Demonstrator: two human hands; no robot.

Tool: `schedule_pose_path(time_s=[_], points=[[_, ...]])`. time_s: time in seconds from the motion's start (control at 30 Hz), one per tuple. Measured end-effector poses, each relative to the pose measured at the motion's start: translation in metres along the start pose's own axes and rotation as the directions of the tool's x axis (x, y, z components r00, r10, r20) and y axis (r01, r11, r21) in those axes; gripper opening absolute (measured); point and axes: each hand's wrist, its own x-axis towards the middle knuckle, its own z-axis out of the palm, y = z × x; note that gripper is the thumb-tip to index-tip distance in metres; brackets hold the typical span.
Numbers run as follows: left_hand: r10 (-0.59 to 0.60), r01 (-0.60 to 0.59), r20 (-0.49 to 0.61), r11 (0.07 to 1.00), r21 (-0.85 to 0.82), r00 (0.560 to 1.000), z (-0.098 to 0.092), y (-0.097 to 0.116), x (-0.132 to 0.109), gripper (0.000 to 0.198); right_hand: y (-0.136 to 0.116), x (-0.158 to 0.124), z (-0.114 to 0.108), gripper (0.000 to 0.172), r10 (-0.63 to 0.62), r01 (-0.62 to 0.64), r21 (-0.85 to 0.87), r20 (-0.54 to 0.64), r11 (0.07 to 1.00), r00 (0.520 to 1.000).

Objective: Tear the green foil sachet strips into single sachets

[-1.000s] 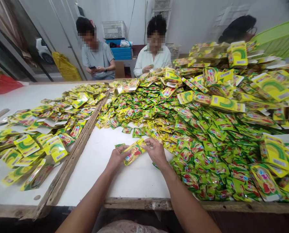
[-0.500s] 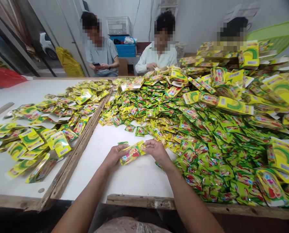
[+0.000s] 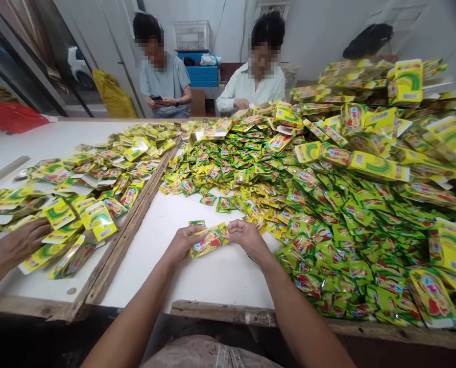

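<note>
A small yellow-and-green carton (image 3: 208, 241) with fruit pictures lies level between my two hands, just above the white tabletop (image 3: 151, 255). My left hand (image 3: 182, 244) grips its left end, thumb along the top edge. The other end is pinched in the fingers of my right hand (image 3: 247, 238). Behind my left fingers a green sachet (image 3: 197, 223) shows in part; whether it is held or lies on the table I cannot tell. Close to my right hand begins a big heap of green sachets (image 3: 327, 240).
Flat-looking cartons (image 3: 97, 220) lie in a pile left of a wooden divider (image 3: 136, 214). Another person's hand (image 3: 24, 240) reaches over that pile. More cartons (image 3: 384, 161) are stacked at the right. Two people sit across the table. A wooden strip (image 3: 223, 313) edges the front.
Another person's hand has come in from the left over the carton pile. The view has shifted slightly; both my hands still hold the carton in nearly the same place.
</note>
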Motion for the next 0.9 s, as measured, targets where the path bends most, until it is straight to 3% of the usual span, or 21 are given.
schedule_pose_path(time_s=[0.1, 0.2, 0.33, 0.47, 0.57, 0.77, 0.83, 0.9], points=[[-0.008, 0.008, -0.014, 1.0, -0.02, 1.0, 0.002, -0.002, 0.0, 0.04, 0.005, 0.001, 0.005, 0.025, -0.036, 0.033, -0.08, -0.042, 0.996, 0.998], [0.028, -0.029, -0.019, 0.999, -0.027, 0.999, 0.008, -0.005, 0.001, 0.038, 0.007, 0.001, 0.01, 0.026, 0.021, -0.02, 0.023, -0.073, 1.0, 0.997], [0.092, -0.092, -0.017, 0.996, 0.0, 0.996, 0.011, -0.007, 0.004, 0.037, -0.004, -0.005, 0.014, 0.028, 0.007, -0.011, 0.155, 0.026, 0.988, 1.0], [0.173, -0.17, -0.027, 0.982, 0.085, 0.985, 0.012, -0.009, 0.005, 0.038, -0.011, -0.011, 0.019, 0.036, -0.058, 0.046, 0.091, 0.136, 0.995, 0.989], [0.17, -0.169, 0.001, 0.98, 0.108, 0.985, 0.014, -0.011, 0.004, 0.04, -0.006, -0.01, 0.022, 0.034, -0.061, 0.062, 0.001, 0.168, 0.998, 0.984], [0.144, -0.157, 0.103, 0.979, 0.132, 0.984, 0.011, -0.016, 0.0, 0.042, 0.001, -0.004, 0.025, 0.024, -0.083, 0.057, -0.236, -0.1, 0.97, 0.992], [0.167, -0.183, 0.107, 0.97, 0.161, 0.98, 0.007, -0.017, -0.002, 0.041, -0.001, -0.003, 0.028, 0.022, -0.08, 0.068, -0.262, -0.034, 0.963, 0.996], [0.168, -0.181, 0.086, 0.968, 0.176, 0.982, 0.003, -0.018, -0.005, 0.042, -0.006, -0.002, 0.034, 0.02, -0.086, 0.11, -0.242, 0.106, 0.964, 0.991]])
